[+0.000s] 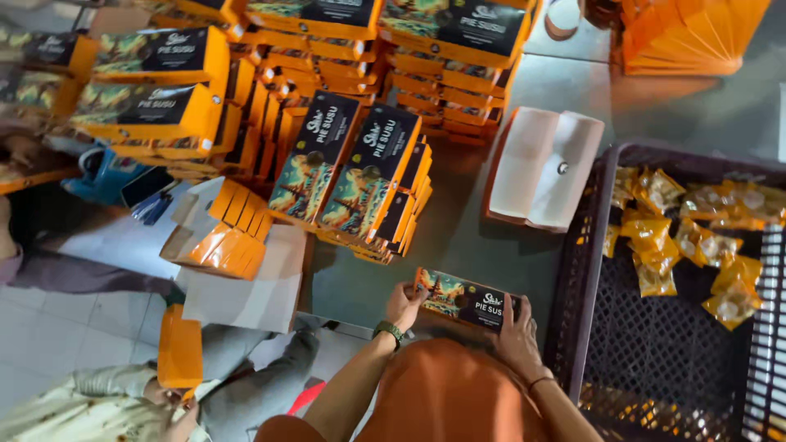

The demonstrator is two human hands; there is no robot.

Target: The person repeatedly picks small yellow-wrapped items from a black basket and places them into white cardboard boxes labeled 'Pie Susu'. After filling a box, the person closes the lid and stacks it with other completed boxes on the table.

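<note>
Fingers (407, 296) of both hands are pinching the closed box (467, 299) by its ends, risking slipping off the tabletop (491, 245) edge.

We see a grey metal table (458, 237) in warm light above a pale tiled floor (49, 344).

Closed box (467, 299) on desk (458, 237), between left hand (404, 304) and right hand (516, 336) | box stacks (360, 176) behind it, more stacks further left | open box (544, 168) behind-right | crate (655, 327) right of box, wrapped packets (679, 237) inside at far end | co-worker's hand (168, 397) lower left, holding flat carton (180, 348)
</note>
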